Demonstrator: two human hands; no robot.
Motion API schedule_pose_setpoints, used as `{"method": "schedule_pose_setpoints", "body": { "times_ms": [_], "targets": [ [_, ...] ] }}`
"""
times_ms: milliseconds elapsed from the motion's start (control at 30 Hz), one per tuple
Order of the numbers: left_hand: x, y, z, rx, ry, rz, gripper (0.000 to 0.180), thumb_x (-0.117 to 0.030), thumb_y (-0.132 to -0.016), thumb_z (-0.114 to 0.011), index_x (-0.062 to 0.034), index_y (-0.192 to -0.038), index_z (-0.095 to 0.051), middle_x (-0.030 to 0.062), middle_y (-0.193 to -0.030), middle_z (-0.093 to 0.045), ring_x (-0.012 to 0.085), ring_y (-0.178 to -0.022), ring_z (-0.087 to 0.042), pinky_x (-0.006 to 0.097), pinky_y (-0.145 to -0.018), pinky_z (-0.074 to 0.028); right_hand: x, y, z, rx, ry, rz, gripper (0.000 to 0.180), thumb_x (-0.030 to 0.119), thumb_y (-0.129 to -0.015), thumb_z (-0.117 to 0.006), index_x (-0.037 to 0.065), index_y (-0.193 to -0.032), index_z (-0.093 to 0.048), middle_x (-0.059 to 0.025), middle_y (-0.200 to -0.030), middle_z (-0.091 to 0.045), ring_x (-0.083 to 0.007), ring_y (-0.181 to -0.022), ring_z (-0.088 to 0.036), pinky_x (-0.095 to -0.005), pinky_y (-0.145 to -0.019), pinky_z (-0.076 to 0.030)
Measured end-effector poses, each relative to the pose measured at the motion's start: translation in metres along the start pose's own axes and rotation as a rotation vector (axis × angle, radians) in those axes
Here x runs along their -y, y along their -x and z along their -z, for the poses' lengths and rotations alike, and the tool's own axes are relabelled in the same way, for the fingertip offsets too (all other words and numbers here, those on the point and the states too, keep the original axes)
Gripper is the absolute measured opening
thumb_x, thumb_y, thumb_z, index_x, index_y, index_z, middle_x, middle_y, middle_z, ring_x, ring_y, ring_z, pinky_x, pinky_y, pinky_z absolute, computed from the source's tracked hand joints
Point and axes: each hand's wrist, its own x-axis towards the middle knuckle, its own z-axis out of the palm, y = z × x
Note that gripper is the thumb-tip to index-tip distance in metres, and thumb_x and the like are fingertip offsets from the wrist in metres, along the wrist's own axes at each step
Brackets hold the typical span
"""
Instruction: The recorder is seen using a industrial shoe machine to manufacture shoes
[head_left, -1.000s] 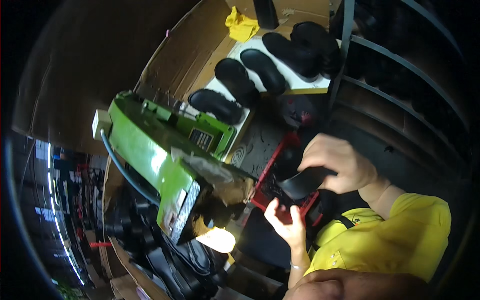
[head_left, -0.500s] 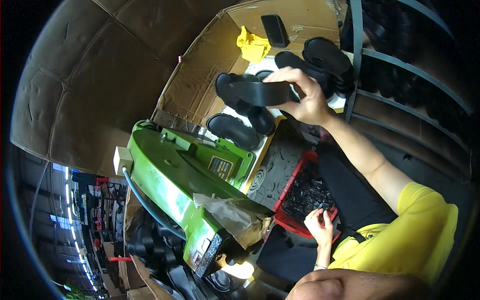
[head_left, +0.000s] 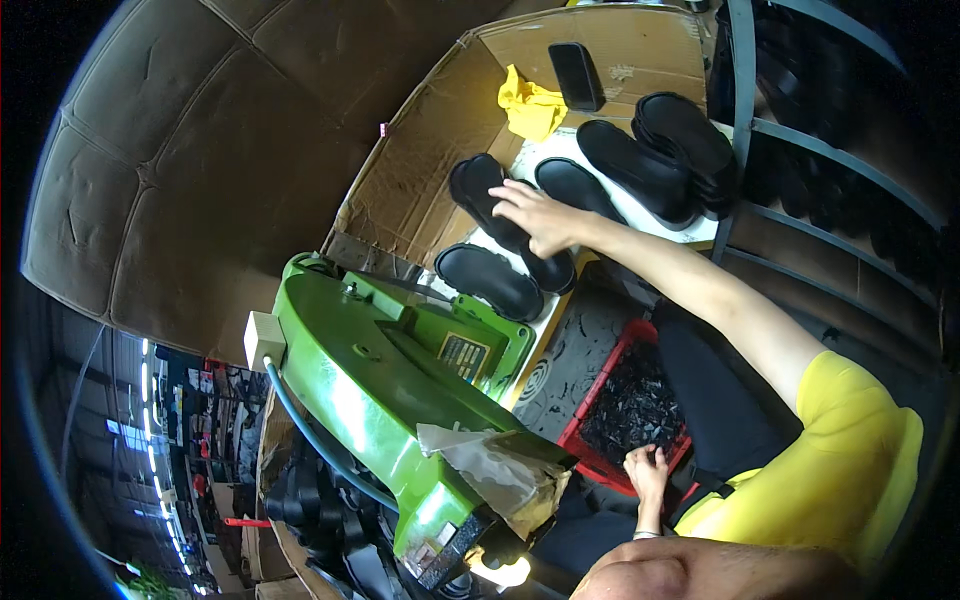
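Observation:
My right hand (head_left: 538, 215) reaches out over a pair of long black shoe soles (head_left: 480, 185), its fingers spread and touching or just above them. Under its wrist side, more of the dark soles shows. Another black sole (head_left: 490, 282) lies beside the pair, nearer the green machine. My left hand (head_left: 648, 472) is by the rim of a red basket (head_left: 578, 440), fingers curled together; whatever is in them, if anything, is too small to make out.
A green machine (head_left: 350, 350) with a blue hose (head_left: 320, 430) stands in front of me. Stacked black soles (head_left: 690, 140), a yellow cloth (head_left: 532, 105) and a dark phone-like slab (head_left: 576, 77) are around a cardboard-walled table. A metal rack (head_left: 742, 60) is at the right. Dark scraps (head_left: 632, 400) fill the basket.
The black sole that my right hand held up is out of its grip; the hand has lowered onto the soles and spread its fingers. The whole view has shifted slightly. My left hand stays by the basket.

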Motion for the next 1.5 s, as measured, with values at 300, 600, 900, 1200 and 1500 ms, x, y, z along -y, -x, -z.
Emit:
{"method": "schedule_pose_setpoints", "body": {
  "times_ms": [300,600,900,1200,1500],
  "targets": [
    [0.101,0.031,-0.042,0.090,-0.121,0.526,0.010,-0.015,-0.074,-0.066,-0.0104,-0.082,-0.068,0.0156,-0.097,-0.063,0.0338,-0.091,-0.060,0.042,-0.085,-0.049,0.021,-0.013,-0.021,0.013,0.730,0.181,0.051,0.022,-0.087,-0.057,0.023,-0.137,-0.047,-0.0203,-0.141,-0.038,-0.0412,-0.133,-0.035,-0.0680,-0.086,-0.041],
    [0.092,0.041,-0.040,0.013,-0.096,0.399,0.009,-0.015,-0.078,-0.064,-0.0100,-0.085,-0.067,0.0135,-0.095,-0.064,0.0351,-0.090,-0.063,0.045,-0.080,-0.051,-0.002,-0.018,-0.025,0.043,0.614,0.296,0.031,0.019,-0.074,-0.066,0.022,-0.105,-0.063,-0.0121,-0.109,-0.051,-0.0282,-0.108,-0.049,-0.0609,-0.084,-0.044],
    [0.051,-0.003,-0.007,-0.569,0.332,0.179,0.008,-0.008,-0.081,-0.067,-0.0028,-0.087,-0.067,0.0068,-0.074,-0.059,0.0174,-0.062,-0.053,0.030,-0.058,-0.045,0.086,0.040,0.030,0.027,0.428,0.300,0.046,0.018,-0.064,-0.072,0.022,-0.109,-0.063,-0.0147,-0.105,-0.049,-0.0320,-0.104,-0.048,-0.0585,-0.082,-0.042],
    [-0.008,-0.076,0.030,-0.575,0.734,0.284,0.010,-0.008,-0.088,-0.066,-0.0010,-0.095,-0.065,0.0013,-0.079,-0.061,0.0088,-0.066,-0.053,0.024,-0.058,-0.048,0.067,0.059,0.037,0.006,-0.018,0.284,0.050,0.042,-0.067,-0.080,0.011,-0.103,-0.066,-0.0113,-0.102,-0.049,-0.0285,-0.105,-0.045,-0.0462,-0.094,-0.032],
    [-0.049,-0.030,0.075,-0.237,0.863,0.371,0.008,-0.007,-0.090,-0.064,-0.0019,-0.097,-0.065,0.0031,-0.081,-0.064,0.0091,-0.066,-0.060,0.023,-0.058,-0.052,0.131,0.059,0.014,-0.135,0.299,0.439,0.027,0.019,-0.072,-0.059,0.000,-0.091,-0.065,-0.0161,-0.097,-0.060,-0.0330,-0.108,-0.056,-0.0546,-0.107,-0.033]
  ]
}}
